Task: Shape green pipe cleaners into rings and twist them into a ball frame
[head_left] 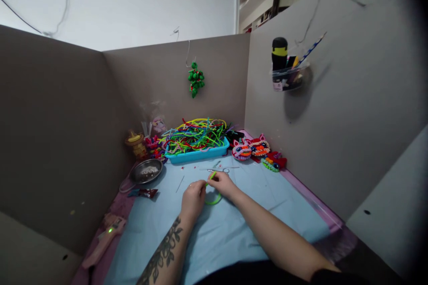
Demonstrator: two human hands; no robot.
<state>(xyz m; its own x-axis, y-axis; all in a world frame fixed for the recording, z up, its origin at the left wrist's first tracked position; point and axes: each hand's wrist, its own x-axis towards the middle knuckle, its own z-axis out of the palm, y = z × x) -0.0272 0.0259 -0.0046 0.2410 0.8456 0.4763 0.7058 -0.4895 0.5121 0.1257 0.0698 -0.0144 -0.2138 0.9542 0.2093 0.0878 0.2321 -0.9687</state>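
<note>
A bright green pipe cleaner [213, 202] runs between my two hands, its slack curving in a loop below them above the blue cloth. My left hand [194, 196] pinches it, fingertips closed. Close by on the right, my right hand [223, 183] also grips the pipe cleaner, and a short end sticks up past its fingers. Just beyond my hands lie scissors [224, 170], partly hidden by the right hand. A thin metal stick [180, 184] rests on the cloth left of my left hand.
A blue tray [197, 156] heaped with colourful pipe cleaners stands at the back. Fuzzy colourful figures [242, 149] sit to its right. On the left are a metal bowl [146, 171] and a pink glue gun [106, 237]. Grey panels [214, 93] enclose the table; a pen holder [289, 79] hangs right.
</note>
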